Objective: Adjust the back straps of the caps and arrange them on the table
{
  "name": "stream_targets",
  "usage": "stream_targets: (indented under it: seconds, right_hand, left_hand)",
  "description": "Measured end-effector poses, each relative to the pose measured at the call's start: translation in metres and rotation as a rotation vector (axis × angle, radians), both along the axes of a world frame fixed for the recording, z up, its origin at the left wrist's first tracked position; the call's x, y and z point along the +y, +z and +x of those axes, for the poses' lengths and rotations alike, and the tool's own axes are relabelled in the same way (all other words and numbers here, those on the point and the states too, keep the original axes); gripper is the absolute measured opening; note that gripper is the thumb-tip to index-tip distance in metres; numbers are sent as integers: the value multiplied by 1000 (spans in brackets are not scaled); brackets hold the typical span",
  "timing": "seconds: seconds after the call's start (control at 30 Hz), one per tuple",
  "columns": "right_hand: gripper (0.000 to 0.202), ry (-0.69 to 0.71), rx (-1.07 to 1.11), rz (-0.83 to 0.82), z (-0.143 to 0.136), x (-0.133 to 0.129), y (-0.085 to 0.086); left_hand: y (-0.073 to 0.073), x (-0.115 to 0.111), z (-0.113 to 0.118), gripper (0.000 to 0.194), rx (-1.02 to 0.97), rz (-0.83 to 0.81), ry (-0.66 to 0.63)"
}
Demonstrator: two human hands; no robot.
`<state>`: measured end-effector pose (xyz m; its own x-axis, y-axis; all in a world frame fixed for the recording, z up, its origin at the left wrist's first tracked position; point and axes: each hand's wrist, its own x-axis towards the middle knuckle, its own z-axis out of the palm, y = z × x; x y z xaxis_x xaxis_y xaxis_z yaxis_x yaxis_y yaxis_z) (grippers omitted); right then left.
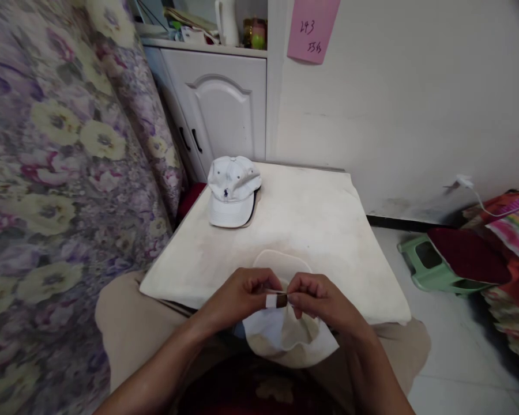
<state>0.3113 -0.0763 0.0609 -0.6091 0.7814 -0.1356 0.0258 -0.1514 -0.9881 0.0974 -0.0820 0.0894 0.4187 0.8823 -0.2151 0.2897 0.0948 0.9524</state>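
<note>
Two hands (248, 293) (313, 295), one pinched hat (266, 334), one white cap (232, 193)

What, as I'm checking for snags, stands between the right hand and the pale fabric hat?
Nothing visible: the fingers of the right hand touch the pale fabric hat directly, close to the left hand.

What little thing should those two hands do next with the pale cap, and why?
Probably ease the fingertips slightly apart, I'd judge. The left hand and right hand nearly meet, pinching at one small spot on the pale cap, and their fingers hide most of it. A small gap would show what they hold.
</note>
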Motion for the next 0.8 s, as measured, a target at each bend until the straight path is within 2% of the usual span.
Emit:
stream_targets:
  seconds: [0.1,0.13,0.3,0.57,0.8]
  right_hand:
    - [27,8,19,-24,1,0,-5]
    - [27,7,28,-31,2,0,-7]
    - [32,-19,85,-84,7,-4,-16]
    - [28,-109,163,-167,8,-11,-23]
    - [30,-116,183,-205,9,-6,-34]
  left_hand:
    - [2,1,-2,12,145,174,18]
    - [1,1,-3,13,139,173,19]
    - [-7,3,-6,19,-7,-39,-51]
    - [-5,9,-6,29,-21,-56,-73]
    - [-9,13,-15,39,21,21,-219]
